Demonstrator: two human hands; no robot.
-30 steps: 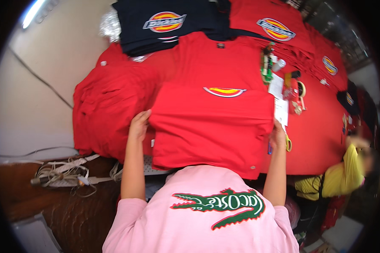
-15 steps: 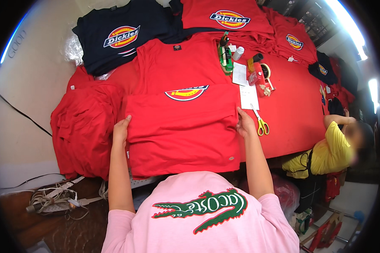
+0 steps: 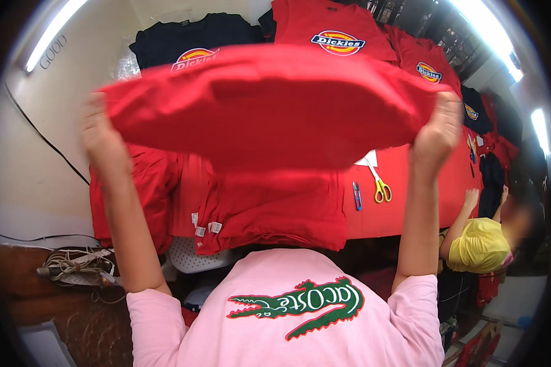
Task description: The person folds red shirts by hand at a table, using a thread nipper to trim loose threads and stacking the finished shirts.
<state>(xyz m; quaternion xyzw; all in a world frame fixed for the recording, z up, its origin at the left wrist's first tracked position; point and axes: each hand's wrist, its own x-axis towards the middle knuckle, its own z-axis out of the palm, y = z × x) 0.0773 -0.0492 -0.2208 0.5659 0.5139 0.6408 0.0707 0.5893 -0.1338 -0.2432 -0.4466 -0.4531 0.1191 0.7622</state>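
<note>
A red T-shirt point(image 3: 269, 116) is stretched wide in the air above the table, blurred by motion. My left hand point(image 3: 104, 137) grips its left end, and my right hand point(image 3: 438, 134) is closed on its right end. Below the raised cloth, other folded red shirts point(image 3: 275, 211) lie at the table's near edge, with small white labels showing at their left side. A loose heap of red cloth point(image 3: 134, 202) sits to the left. Most of the table's middle is hidden behind the lifted shirt.
Yellow-handled scissors point(image 3: 381, 188) and small blue thread snips point(image 3: 357, 196) lie on the red table point(image 3: 398, 211). Dark blue shirts point(image 3: 165, 40) and printed red shirts point(image 3: 373, 30) are stacked at the back. A person in yellow point(image 3: 480, 244) works at the right. Coiled cables point(image 3: 79, 269) hang at lower left.
Both my hands have risen and spread apart, lifting the red T-shirt off the stack. The shirts beneath and the snips have come into view. The person in yellow has shifted position.
</note>
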